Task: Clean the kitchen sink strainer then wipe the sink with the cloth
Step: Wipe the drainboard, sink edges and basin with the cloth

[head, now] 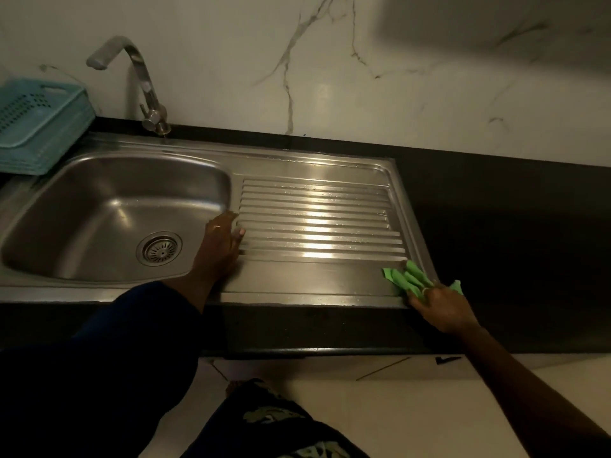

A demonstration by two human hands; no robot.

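While left hand (222, 241) lies flat on sink drainer (314, 280), right hand (441, 310) grips cloth (405, 279), folds pointing far-left.

Right hand (441, 310) presses green cloth (408, 279) on drainboard (314, 223) corner; left hand (220, 241) rests flat beside basin (109, 206).

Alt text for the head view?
A person's right hand holds a green cloth against the near right corner of a steel drainboard, while the left hand rests flat beside the basin. The strainer sits in the drain.
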